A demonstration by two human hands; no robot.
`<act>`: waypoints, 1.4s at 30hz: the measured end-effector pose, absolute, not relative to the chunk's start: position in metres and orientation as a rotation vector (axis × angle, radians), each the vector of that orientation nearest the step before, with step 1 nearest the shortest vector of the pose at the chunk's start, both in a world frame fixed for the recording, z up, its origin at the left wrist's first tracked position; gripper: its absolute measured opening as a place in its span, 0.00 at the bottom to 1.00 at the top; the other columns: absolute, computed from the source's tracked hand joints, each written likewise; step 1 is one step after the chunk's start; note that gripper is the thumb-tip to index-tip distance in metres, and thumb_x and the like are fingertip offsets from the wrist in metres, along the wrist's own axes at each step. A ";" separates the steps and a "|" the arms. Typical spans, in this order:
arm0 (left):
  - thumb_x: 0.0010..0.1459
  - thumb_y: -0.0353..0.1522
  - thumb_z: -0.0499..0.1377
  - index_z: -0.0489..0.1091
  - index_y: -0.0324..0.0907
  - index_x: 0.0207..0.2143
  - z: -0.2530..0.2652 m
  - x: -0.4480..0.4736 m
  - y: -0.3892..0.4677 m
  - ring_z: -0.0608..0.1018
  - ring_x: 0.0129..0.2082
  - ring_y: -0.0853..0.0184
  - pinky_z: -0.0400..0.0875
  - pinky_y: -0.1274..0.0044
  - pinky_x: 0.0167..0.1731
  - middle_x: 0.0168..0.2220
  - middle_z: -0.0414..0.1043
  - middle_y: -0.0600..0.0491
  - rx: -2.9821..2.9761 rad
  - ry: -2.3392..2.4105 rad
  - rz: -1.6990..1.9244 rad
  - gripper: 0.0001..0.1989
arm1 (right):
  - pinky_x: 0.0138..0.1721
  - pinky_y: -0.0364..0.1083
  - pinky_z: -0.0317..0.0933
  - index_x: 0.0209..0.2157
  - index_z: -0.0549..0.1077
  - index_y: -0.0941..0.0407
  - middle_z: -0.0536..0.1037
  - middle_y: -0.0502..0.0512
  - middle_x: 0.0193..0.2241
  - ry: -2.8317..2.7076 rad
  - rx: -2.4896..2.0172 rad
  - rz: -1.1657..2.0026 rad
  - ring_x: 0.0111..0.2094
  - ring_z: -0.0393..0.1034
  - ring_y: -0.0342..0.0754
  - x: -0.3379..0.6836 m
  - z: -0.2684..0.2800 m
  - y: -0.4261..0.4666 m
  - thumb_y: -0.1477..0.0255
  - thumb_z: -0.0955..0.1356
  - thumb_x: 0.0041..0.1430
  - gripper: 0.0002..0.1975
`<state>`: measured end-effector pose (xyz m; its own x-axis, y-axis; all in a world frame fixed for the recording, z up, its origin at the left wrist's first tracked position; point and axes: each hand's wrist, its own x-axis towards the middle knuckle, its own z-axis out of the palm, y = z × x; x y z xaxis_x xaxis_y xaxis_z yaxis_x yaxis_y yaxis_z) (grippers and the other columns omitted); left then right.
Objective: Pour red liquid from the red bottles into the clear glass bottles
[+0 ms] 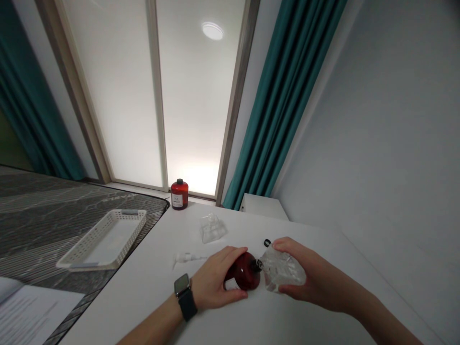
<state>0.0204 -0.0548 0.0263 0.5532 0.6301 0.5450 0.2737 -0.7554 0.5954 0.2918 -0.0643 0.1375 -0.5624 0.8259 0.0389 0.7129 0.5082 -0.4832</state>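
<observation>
My left hand (224, 280), with a watch on its wrist, is wrapped round a dark red bottle (247, 273) with a white label. The bottle lies tilted, its black neck (256, 265) pointing right. In my right hand (300, 273) is a clear plastic bottle (282, 270), held between thumb and fingers. Its mouth end meets the red bottle's neck; whether the two touch, I cannot tell. A small black ring (267, 243) shows just beyond my right fingertips. Past my left hand lies a whitish pump-like piece (189, 258).
Another clear plastic container (212, 228) lies farther back on the white table (151, 306). A red bottle with a black cap (179, 195) stands at the far edge. To the left are a white basket (122, 244) and printed paper (36, 311) on a dark marbled surface.
</observation>
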 end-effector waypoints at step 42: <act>0.58 0.46 0.62 0.52 0.45 0.64 0.027 0.021 -0.057 0.74 0.49 0.54 0.70 0.64 0.50 0.52 0.68 0.43 2.360 0.762 1.088 0.37 | 0.61 0.59 0.58 0.54 0.66 0.52 0.70 0.59 0.58 -2.539 -1.280 0.594 0.57 0.65 0.61 0.287 0.146 -0.063 0.70 0.74 0.47 0.31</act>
